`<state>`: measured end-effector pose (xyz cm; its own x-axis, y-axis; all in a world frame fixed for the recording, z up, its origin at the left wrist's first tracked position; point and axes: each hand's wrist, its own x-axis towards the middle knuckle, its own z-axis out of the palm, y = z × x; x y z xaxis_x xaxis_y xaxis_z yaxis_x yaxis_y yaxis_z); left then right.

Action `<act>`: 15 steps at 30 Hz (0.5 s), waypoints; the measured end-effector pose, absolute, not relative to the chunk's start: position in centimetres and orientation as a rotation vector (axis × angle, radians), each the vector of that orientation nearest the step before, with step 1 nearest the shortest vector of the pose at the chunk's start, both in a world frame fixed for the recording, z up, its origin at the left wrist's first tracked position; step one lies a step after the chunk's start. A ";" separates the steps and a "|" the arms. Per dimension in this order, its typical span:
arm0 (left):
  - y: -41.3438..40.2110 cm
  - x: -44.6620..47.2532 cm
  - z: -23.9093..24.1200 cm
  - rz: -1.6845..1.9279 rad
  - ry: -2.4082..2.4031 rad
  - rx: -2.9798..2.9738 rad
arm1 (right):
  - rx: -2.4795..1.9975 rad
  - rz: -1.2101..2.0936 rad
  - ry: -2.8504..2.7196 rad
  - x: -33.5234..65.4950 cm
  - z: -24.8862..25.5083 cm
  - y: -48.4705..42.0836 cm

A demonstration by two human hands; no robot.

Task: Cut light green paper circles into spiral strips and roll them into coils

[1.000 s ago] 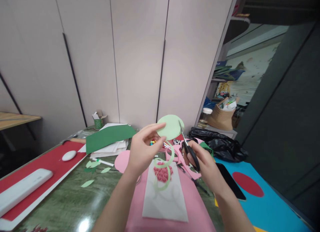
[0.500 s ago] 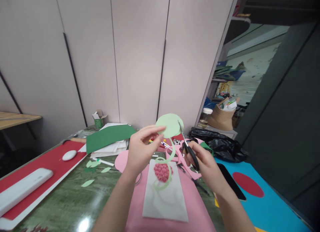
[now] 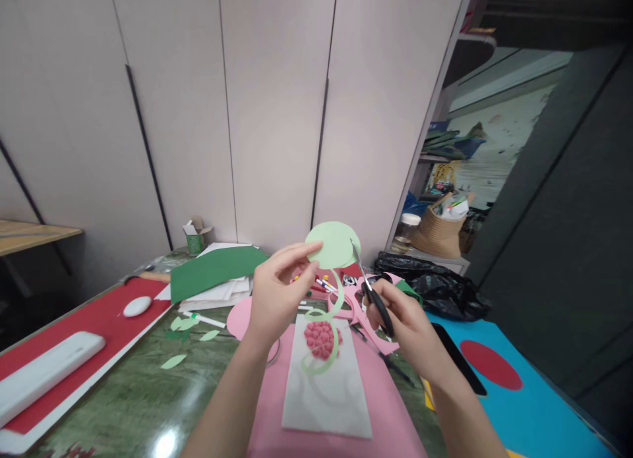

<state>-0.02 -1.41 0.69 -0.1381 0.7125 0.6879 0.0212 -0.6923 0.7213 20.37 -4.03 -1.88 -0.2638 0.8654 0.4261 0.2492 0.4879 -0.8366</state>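
Observation:
My left hand (image 3: 283,288) pinches the left edge of a light green paper disc (image 3: 332,246) between thumb and fingers. A thin green paper strip (image 3: 321,366) hangs from the disc in a loose spiral. Black-handled scissors (image 3: 377,306) are gripped in my right hand (image 3: 399,316), their blades at the disc's right edge. Below both hands lies a white sheet (image 3: 326,405) with a cluster of pink rolled paper pieces (image 3: 319,339) on it. The white sheet rests on pink paper (image 3: 390,418).
Dark green paper (image 3: 215,273) and small green leaf shapes (image 3: 174,362) lie left. A white mouse-shaped object (image 3: 137,306) sits on a red sheet (image 3: 106,336). Right are a black bag (image 3: 435,286), a dark tablet-like slab (image 3: 457,359) and a blue sheet (image 3: 514,405) bearing a red oval (image 3: 491,364).
The green disc and my left hand have shifted slightly left, and the hanging strip has swung a little with them. The scissors stay at the disc's right edge.

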 end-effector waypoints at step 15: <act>-1.4 1.0 0.3 1.957 0.726 1.568 | -0.934 0.858 -1.762 19.8 -1.7 -4.1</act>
<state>0.96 -1.36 0.34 -0.1907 0.6907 0.6976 -0.0686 -0.7183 0.6924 19.79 -4.12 -1.71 -0.2752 0.8724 0.4039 0.2205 0.4662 -0.8568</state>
